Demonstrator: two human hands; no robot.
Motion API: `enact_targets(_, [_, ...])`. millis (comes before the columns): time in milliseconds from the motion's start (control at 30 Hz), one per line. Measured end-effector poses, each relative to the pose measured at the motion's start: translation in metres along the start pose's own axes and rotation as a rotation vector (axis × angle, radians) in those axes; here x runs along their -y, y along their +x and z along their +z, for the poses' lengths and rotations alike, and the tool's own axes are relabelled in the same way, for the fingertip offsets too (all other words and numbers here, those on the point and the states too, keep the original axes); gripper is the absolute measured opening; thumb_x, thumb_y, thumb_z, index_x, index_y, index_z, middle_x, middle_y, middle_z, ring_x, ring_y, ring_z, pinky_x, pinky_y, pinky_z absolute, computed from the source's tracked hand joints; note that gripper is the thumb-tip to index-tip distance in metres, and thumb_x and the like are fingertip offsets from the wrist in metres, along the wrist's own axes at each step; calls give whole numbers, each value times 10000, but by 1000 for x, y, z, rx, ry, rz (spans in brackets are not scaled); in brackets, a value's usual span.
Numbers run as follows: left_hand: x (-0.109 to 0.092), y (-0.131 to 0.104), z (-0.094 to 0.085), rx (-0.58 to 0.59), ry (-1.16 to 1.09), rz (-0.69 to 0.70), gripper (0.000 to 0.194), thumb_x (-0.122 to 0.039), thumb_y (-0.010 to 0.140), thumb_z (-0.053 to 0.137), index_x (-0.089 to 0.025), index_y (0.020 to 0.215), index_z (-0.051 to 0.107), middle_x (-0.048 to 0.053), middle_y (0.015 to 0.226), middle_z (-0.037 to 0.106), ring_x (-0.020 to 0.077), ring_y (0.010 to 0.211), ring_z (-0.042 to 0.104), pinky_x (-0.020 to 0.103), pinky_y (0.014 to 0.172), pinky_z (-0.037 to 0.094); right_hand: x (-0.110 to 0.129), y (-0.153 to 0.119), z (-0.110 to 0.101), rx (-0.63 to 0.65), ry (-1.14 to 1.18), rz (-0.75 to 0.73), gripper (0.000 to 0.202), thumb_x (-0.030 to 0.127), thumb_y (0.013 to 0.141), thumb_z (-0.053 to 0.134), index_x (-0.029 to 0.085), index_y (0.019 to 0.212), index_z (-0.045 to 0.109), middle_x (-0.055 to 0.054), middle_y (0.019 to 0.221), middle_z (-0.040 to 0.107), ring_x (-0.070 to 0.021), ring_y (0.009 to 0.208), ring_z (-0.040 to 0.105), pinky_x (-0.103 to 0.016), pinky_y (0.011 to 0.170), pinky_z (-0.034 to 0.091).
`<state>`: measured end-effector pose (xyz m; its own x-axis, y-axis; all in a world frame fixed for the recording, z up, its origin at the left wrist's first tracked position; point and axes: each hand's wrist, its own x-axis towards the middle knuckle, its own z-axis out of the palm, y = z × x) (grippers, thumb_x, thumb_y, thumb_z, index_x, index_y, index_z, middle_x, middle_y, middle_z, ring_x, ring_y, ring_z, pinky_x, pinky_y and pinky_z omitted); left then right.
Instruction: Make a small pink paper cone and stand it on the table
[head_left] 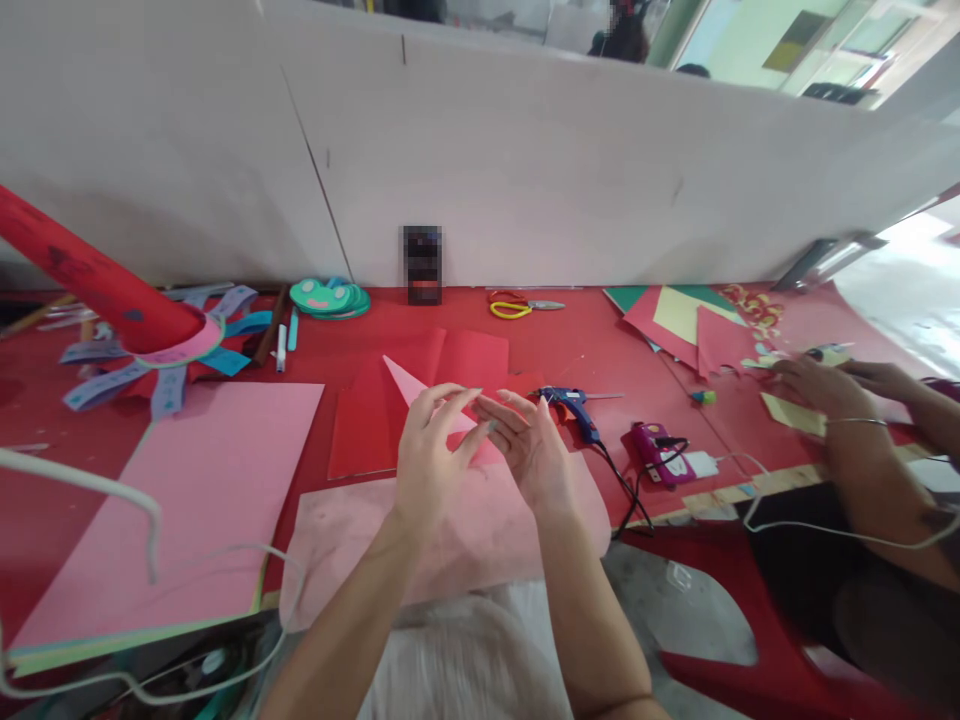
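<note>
Both forearms are reaching forward over the counter (600, 345), and the two hands are facing each other above the papers. The left hand (431, 450) is bending its fingers toward the right, its thumb standing apart from them and its tip meeting or nearly meeting the other hand's fingers. The right hand (536, 450) is turning its palm inward, fingers loosely curved and spread from the thumb. Whether anything thin is lying between the fingertips cannot be told. A pointed pink paper piece (403, 378) is showing just behind the hands, over red paper sheets (365, 430); a pale pink sheet (341, 545) is lying beneath the wrists. A blue glue gun (574, 405) is resting just beside the right hand, nozzle pointing away to the right. Near its cable, a magenta socket block (649, 445) is holding a white plug (701, 463) at its right end. Farther right, a co-worker's hand (817, 385) is hovering near a pale yellow paper (793, 414).
</note>
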<state>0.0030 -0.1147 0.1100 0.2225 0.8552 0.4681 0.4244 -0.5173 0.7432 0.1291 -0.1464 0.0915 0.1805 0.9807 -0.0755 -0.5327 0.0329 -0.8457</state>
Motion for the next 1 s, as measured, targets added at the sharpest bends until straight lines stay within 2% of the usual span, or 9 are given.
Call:
enact_targets(167, [-3, -4, -1, -23, 68, 38, 79, -272, 829, 595, -261, 846, 672, 38, 1064, 605, 199, 1007, 556, 367, 879, 461, -5, -12, 13, 19, -24, -5, 444, 593, 845, 419, 239, 924, 675, -52, 1026, 711, -210, 1009, 649, -392, 925, 496])
enact_targets(333, [0, -4, -9, -153, -16, -67, 102, -288, 796, 638, -247, 709, 671, 2, 776, 634, 156, 783, 581, 289, 729, 478, -2, -16, 12, 0, -8, -74, 348, 489, 860, 483, 221, 849, 704, -51, 952, 729, -203, 962, 666, -399, 950, 484])
enact_targets(467, [4, -1, -17, -167, -135, -220, 101, -304, 762, 668, -230, 693, 675, -19, 703, 672, 137, 694, 617, 253, 673, 493, 0, -17, 9, -19, -61, -102, 308, 419, 873, 494, 203, 832, 709, -65, 940, 731, -217, 971, 664, -417, 935, 489])
enact_targets(633, [8, -2, -17, -152, -249, -355, 92, -287, 767, 649, -210, 731, 684, -19, 647, 696, 137, 661, 665, 245, 672, 526, 0, -20, 8, -205, -333, -175, 230, 375, 847, 551, 194, 796, 683, -53, 907, 717, -197, 876, 672, -353, 786, 550])
enact_targets(733, [9, -4, -15, -143, -302, -374, 100, -295, 770, 644, -208, 743, 683, -10, 677, 711, 145, 699, 684, 246, 688, 540, 1, -21, 9, -275, -508, -234, 222, 374, 857, 531, 204, 828, 672, -39, 921, 707, -173, 857, 666, -330, 792, 542])
enact_targets(833, [8, -4, -13, -132, -348, -377, 95, -296, 768, 644, -212, 768, 689, -4, 738, 727, 150, 750, 692, 250, 722, 548, 0, -20, 12, -234, -561, -268, 224, 363, 865, 516, 206, 844, 675, -36, 916, 704, -164, 873, 657, -319, 812, 530])
enact_targets(1000, [7, -4, -11, -101, -364, -358, 130, -314, 786, 624, -210, 807, 701, 9, 792, 734, 156, 778, 690, 266, 745, 552, -4, -20, 14, -172, -484, -242, 231, 352, 874, 509, 207, 820, 680, -34, 896, 703, -153, 850, 650, -304, 790, 529])
